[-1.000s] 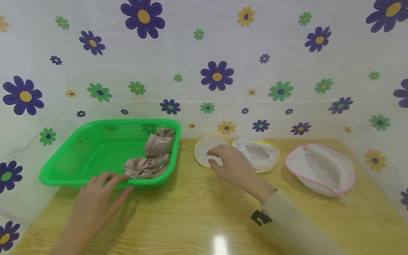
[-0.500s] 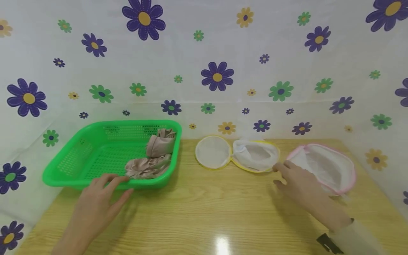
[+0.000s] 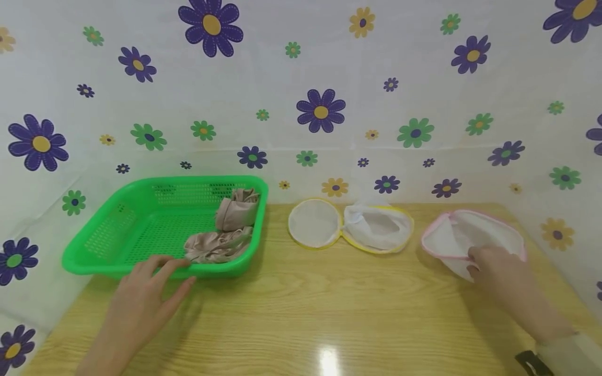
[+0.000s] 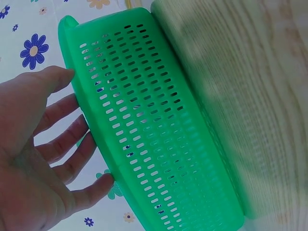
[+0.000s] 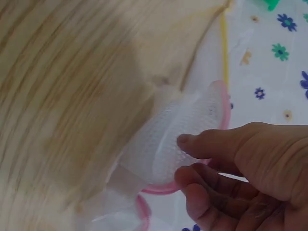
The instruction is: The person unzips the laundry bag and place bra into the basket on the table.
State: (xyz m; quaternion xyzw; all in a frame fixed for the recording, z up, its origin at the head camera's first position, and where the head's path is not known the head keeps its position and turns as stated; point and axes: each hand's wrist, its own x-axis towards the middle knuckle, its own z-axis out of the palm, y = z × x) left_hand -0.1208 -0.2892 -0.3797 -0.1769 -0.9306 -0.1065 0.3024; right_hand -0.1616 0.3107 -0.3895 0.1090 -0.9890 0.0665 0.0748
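My left hand (image 3: 143, 292) rests at the near rim of a green plastic basket (image 3: 155, 180), fingers on the rim and thumb outside. The left wrist view shows its slotted wall (image 4: 139, 96) beside my loosely bent fingers. Inside the basket, two crumpled beige-brown cloth pieces, one upper (image 3: 236, 215) and one lower (image 3: 218, 245), lie at the right. My right hand (image 3: 508, 290) is over the front edge of a white mesh bag with pink trim (image 3: 442, 237). In the right wrist view, thumb and index finger stand apart in front of its mesh (image 5: 168, 144); contact is unclear.
A white mesh bag with yellow trim (image 3: 400, 232) lies mid-back, its round lid (image 3: 314, 223) folded out left. The wooden table (image 3: 282, 313) meets a flower-printed white sheet (image 3: 301, 68) at the back and sides.
My right hand has moved rightward, from above the yellow-trimmed lid, past that bag, to the pink-trimmed bag. The left hand has stayed at the basket rim.
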